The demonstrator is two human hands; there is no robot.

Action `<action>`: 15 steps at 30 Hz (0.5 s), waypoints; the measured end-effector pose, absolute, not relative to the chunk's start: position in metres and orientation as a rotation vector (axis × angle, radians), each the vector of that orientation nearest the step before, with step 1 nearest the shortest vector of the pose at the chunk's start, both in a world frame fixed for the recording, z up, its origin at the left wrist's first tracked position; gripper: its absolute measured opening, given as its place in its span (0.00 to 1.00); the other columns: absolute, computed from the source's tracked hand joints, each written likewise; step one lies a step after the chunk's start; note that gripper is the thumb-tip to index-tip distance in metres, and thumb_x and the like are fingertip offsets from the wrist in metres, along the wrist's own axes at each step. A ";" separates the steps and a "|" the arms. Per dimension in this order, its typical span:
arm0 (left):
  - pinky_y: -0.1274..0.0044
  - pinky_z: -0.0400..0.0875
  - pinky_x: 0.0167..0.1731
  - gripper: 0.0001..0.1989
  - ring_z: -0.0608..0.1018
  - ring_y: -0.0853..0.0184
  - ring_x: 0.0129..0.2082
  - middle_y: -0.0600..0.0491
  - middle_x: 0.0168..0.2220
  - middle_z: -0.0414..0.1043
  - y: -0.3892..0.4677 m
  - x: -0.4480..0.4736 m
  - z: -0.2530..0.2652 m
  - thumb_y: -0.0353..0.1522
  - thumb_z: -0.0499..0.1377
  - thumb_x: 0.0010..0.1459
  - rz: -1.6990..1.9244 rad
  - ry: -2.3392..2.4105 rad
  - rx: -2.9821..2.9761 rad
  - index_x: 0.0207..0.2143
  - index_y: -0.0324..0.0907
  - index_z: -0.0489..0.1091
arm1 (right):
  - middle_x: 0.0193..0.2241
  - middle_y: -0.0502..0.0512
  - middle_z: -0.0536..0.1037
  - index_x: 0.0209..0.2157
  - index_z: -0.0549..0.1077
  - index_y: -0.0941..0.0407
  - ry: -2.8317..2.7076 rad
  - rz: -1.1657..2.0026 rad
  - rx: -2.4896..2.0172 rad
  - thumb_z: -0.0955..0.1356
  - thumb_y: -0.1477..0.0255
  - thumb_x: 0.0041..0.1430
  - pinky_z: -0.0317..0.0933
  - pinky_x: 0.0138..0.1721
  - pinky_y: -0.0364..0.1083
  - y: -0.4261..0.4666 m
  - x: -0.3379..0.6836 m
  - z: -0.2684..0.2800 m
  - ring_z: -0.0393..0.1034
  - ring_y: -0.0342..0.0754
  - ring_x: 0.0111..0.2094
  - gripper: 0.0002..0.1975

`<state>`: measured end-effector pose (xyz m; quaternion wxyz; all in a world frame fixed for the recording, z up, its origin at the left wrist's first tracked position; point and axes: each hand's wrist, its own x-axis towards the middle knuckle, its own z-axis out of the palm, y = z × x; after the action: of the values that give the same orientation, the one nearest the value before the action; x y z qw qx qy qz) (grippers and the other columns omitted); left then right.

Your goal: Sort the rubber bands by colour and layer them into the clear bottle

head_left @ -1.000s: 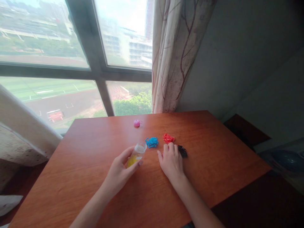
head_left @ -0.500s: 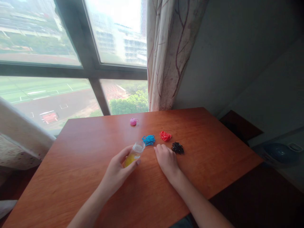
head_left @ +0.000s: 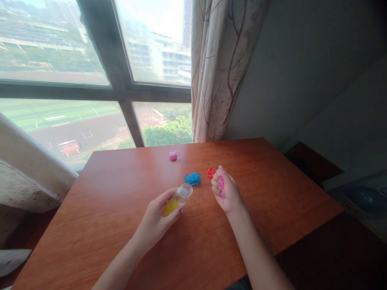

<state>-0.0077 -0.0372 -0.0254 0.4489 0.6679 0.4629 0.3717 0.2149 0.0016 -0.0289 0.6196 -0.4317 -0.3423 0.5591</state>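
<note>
My left hand (head_left: 157,217) is wrapped round a small clear open-mouthed bottle (head_left: 185,191), tilted to the upper right, with yellow contents low inside. My right hand (head_left: 229,193) is turned palm inward, its fingers curled over a bunch of pink rubber bands (head_left: 222,187). Just beyond the bottle's mouth is a pile of blue rubber bands (head_left: 192,179). A red pile of bands (head_left: 211,173) shows partly behind my right fingers. The black pile is hidden behind my right hand.
A round pink object with a thin loop (head_left: 173,156) sits near the far edge of the wooden table (head_left: 121,181). Behind the table are a window (head_left: 121,94) and a curtain (head_left: 208,80). A dark wall (head_left: 290,80) stands to the right.
My right hand has lifted off the table and turned over, so the pink bands in it now show. The bottle stays in my left hand. The view has shifted slightly.
</note>
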 end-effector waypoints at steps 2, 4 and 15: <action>0.73 0.72 0.47 0.18 0.79 0.60 0.45 0.47 0.46 0.78 -0.038 -0.007 -0.025 0.36 0.61 0.57 0.909 1.157 1.717 0.49 0.41 0.71 | 0.17 0.38 0.52 0.23 0.57 0.53 -0.473 1.561 -0.687 0.70 0.62 0.59 0.36 0.11 0.35 0.007 0.212 -0.022 0.37 0.35 0.15 0.20; 0.73 0.73 0.45 0.16 0.79 0.61 0.44 0.47 0.46 0.78 -0.039 -0.006 -0.025 0.35 0.60 0.57 0.892 1.175 1.811 0.49 0.41 0.71 | 0.17 0.38 0.51 0.24 0.58 0.54 -0.361 1.641 -0.567 0.70 0.66 0.60 0.37 0.11 0.33 0.011 0.205 -0.020 0.38 0.35 0.15 0.18; 0.76 0.71 0.38 0.14 0.77 0.63 0.37 0.50 0.38 0.76 -0.045 0.000 -0.020 0.31 0.58 0.55 0.693 1.222 2.096 0.45 0.43 0.72 | 0.19 0.40 0.53 0.24 0.60 0.54 -0.215 1.656 -0.398 0.70 0.65 0.59 0.42 0.13 0.32 0.015 0.171 -0.039 0.43 0.36 0.17 0.16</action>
<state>-0.0002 -0.0447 -0.0200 0.3044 0.7912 0.4614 0.2615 0.1710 0.0150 -0.0389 0.6538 -0.1754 -0.0949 0.7299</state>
